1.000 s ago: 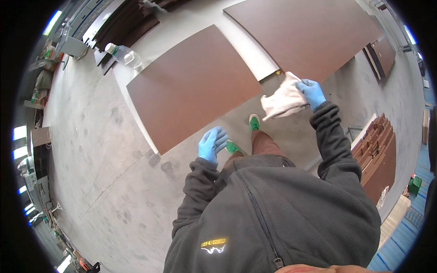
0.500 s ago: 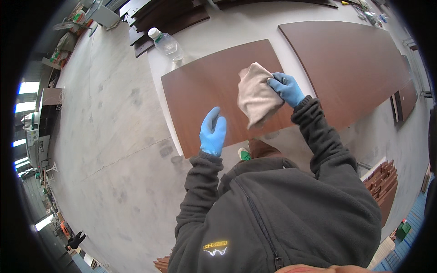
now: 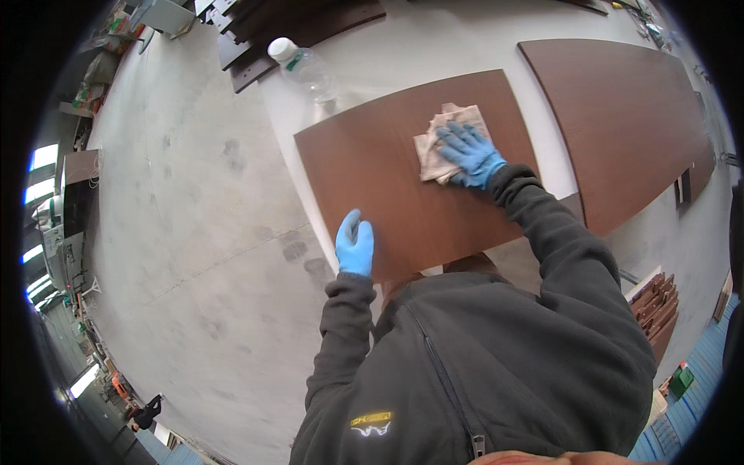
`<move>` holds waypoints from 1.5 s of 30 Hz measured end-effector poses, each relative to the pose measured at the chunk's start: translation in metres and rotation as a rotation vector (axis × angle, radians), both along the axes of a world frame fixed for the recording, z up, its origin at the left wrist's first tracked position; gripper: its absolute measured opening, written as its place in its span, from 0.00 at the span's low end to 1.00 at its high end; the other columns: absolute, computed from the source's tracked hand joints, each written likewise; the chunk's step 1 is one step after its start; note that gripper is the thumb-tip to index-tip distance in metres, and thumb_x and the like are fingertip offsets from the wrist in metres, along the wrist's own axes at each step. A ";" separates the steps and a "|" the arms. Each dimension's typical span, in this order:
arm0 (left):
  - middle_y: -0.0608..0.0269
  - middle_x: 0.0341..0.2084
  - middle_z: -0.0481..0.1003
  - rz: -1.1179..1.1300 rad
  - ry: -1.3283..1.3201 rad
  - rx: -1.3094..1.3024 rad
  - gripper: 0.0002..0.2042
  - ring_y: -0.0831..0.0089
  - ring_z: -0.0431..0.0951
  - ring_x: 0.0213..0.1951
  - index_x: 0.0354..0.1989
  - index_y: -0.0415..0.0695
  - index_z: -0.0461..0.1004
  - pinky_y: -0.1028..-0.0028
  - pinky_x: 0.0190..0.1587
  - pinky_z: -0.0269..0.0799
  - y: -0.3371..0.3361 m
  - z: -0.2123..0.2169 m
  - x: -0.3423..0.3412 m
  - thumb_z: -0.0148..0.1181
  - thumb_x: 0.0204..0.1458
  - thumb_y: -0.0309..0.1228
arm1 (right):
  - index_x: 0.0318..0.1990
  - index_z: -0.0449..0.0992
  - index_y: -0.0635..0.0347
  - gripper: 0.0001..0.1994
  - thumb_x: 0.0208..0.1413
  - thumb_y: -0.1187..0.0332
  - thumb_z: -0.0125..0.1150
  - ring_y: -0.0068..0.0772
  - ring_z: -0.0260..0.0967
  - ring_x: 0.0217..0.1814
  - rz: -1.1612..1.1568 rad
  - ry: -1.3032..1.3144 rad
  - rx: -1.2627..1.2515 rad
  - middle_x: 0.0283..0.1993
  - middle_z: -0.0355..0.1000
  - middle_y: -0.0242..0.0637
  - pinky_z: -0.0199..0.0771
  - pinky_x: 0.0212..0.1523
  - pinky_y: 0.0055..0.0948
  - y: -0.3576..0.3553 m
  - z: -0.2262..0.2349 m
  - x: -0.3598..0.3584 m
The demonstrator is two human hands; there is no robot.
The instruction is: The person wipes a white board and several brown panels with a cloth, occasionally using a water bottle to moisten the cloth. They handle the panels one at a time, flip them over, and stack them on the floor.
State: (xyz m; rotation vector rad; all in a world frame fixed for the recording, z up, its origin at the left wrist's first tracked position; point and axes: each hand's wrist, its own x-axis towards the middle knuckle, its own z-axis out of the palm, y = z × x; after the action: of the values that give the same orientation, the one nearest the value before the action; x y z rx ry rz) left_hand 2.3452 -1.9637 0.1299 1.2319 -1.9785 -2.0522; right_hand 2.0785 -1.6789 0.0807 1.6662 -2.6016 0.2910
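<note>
A brown wood-look panel [image 3: 387,178] with a curved far edge lies in front of me. My right hand [image 3: 470,153], in a blue glove, rests flat on a crumpled beige cloth [image 3: 434,159], pressing it against the panel right of its middle. The fingers are stretched out over the cloth, and the palm hides part of it. At the panel's near left edge is my left hand [image 3: 355,246], also gloved in blue. It is open, thumb and fingers apart, with nothing in it. Whether it touches the panel edge I cannot tell.
A clear plastic bottle [image 3: 306,71] with a white cap stands beyond the panel on the white surface [image 3: 403,43]. To the right lies another brown panel [image 3: 620,116]. Dark boards [image 3: 310,23] are stacked at the far left. Brown slats [image 3: 655,310] are piled at right. A distant person [image 3: 147,415] is at lower left.
My right hand has brought the cloth down from the air onto the panel, and its fingers have gone from pinching to lying flat. My left hand has moved slightly lower and nearer.
</note>
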 end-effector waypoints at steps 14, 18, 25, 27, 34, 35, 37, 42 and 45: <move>0.49 0.73 0.56 0.017 0.431 -0.583 0.64 0.55 0.59 0.73 0.80 0.40 0.36 0.62 0.77 0.54 -0.149 -0.006 -0.304 0.82 0.39 0.32 | 0.70 0.66 0.64 0.32 0.72 0.47 0.54 0.46 0.68 0.71 -0.427 -2.056 -1.839 0.71 0.69 0.45 0.67 0.74 0.49 -0.087 0.052 0.039; 0.53 0.66 0.65 0.059 0.580 -0.421 0.55 0.57 0.66 0.68 0.76 0.40 0.49 0.60 0.74 0.59 -0.152 -0.018 -0.336 0.81 0.40 0.27 | 0.69 0.67 0.65 0.26 0.67 0.66 0.62 0.46 0.72 0.68 -0.967 -2.003 -1.748 0.68 0.72 0.47 0.74 0.69 0.47 -0.101 0.068 0.046; 0.56 0.57 0.74 -0.251 0.645 -0.135 0.37 0.61 0.76 0.58 0.67 0.41 0.66 0.62 0.65 0.71 -0.170 0.018 -0.306 0.77 0.48 0.32 | 0.69 0.66 0.66 0.26 0.69 0.61 0.59 0.43 0.74 0.63 -0.885 -1.906 -1.705 0.64 0.73 0.45 0.75 0.67 0.42 -0.080 0.092 0.037; 0.55 0.55 0.75 -0.479 0.621 0.184 0.35 0.61 0.77 0.56 0.68 0.41 0.65 0.60 0.63 0.73 -0.158 0.039 -0.262 0.74 0.53 0.36 | 0.69 0.66 0.66 0.26 0.69 0.61 0.58 0.41 0.73 0.64 -0.922 -1.874 -1.698 0.64 0.73 0.44 0.74 0.67 0.40 -0.073 0.096 0.032; 0.40 0.66 0.69 -0.684 -0.169 1.354 0.36 0.40 0.73 0.64 0.73 0.42 0.60 0.43 0.69 0.66 -0.058 0.082 -0.136 0.61 0.63 0.49 | 0.71 0.63 0.67 0.28 0.71 0.58 0.57 0.38 0.71 0.66 -0.736 -1.979 -1.614 0.66 0.71 0.43 0.71 0.68 0.37 -0.059 0.092 0.029; 0.40 0.65 0.69 -0.657 -0.244 1.408 0.36 0.38 0.73 0.64 0.74 0.42 0.60 0.42 0.68 0.67 -0.046 0.086 -0.127 0.61 0.63 0.50 | 0.71 0.63 0.67 0.28 0.71 0.58 0.57 0.38 0.71 0.66 -0.635 -2.000 -1.613 0.66 0.71 0.43 0.71 0.69 0.38 -0.057 0.091 0.030; 0.39 0.64 0.70 -0.629 -0.321 1.466 0.36 0.37 0.74 0.62 0.74 0.42 0.60 0.43 0.67 0.70 -0.029 0.090 -0.119 0.61 0.63 0.51 | 0.71 0.62 0.68 0.28 0.72 0.58 0.55 0.38 0.71 0.66 -0.672 -2.090 -1.560 0.66 0.71 0.45 0.70 0.70 0.40 -0.051 0.087 0.034; 0.39 0.61 0.73 -0.531 -0.450 1.496 0.35 0.39 0.78 0.58 0.72 0.43 0.63 0.45 0.62 0.76 -0.010 0.096 -0.124 0.62 0.63 0.50 | 0.72 0.60 0.68 0.29 0.73 0.57 0.53 0.39 0.71 0.66 -0.626 -2.186 -1.509 0.66 0.70 0.46 0.71 0.69 0.39 -0.038 0.079 0.042; 0.39 0.60 0.75 -0.519 -0.508 1.451 0.33 0.41 0.79 0.56 0.71 0.42 0.65 0.45 0.61 0.76 -0.004 0.097 -0.130 0.63 0.62 0.49 | 0.72 0.59 0.69 0.30 0.73 0.56 0.53 0.40 0.71 0.65 -0.655 -2.112 -1.512 0.65 0.70 0.46 0.71 0.69 0.39 -0.029 0.073 0.042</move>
State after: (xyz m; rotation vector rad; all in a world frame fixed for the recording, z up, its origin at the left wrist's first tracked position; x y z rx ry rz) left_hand 2.2152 -1.9677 0.2273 1.4651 -0.5438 -3.9939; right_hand 2.1202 -1.7076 0.1533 -0.6373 -1.1353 3.5659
